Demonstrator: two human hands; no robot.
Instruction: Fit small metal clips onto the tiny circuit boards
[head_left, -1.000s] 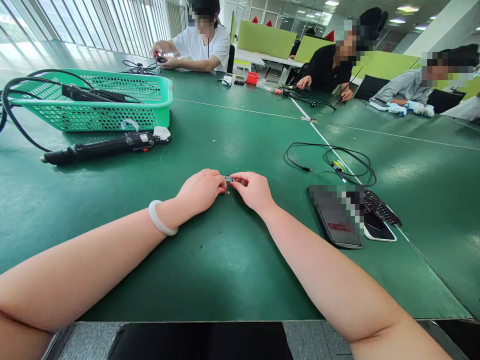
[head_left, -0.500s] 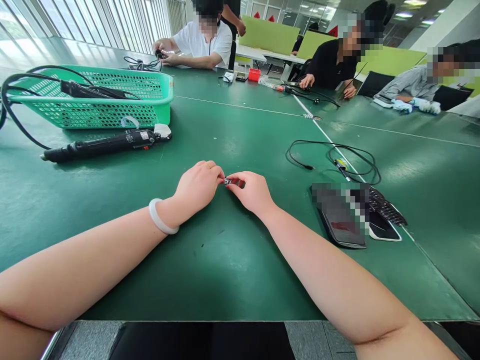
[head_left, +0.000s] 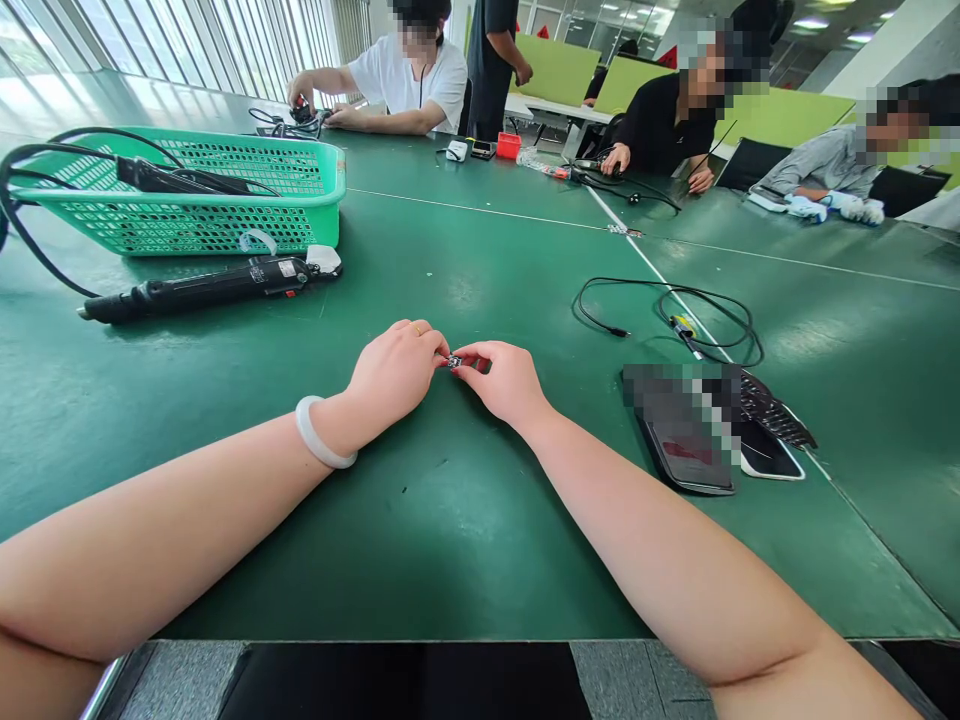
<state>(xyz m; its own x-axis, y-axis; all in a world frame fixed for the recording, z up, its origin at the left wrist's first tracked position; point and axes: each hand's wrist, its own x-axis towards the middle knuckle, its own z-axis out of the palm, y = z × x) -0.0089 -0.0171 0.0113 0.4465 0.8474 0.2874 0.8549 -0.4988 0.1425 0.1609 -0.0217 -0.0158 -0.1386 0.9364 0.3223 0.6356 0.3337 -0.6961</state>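
Observation:
Between the fingertips of both hands is a small black-and-white patterned piece [head_left: 454, 361], too small to name. My left hand [head_left: 396, 372] pinches it from the left, thumb and fingers pressed together. From the right, my right hand [head_left: 504, 382] grips it between thumb and fingers. Both hands are just over the green tabletop [head_left: 450, 520]. A white bracelet [head_left: 319, 433] circles my left wrist. The piece's underside and much of its edge are hidden by my fingers.
A green plastic basket [head_left: 225, 225] with black corded tools stands at the left. In front of it lies a black electric screwdriver [head_left: 202, 288]. To the right are a coiled black cable [head_left: 709, 293], a dark phone [head_left: 686, 455] and a white-edged phone [head_left: 772, 455]. Several people sit across the table.
My hands keep the same pinch on the small piece, with hardly any movement. Across the table, the person in white shifts a hand, and a standing person has moved right.

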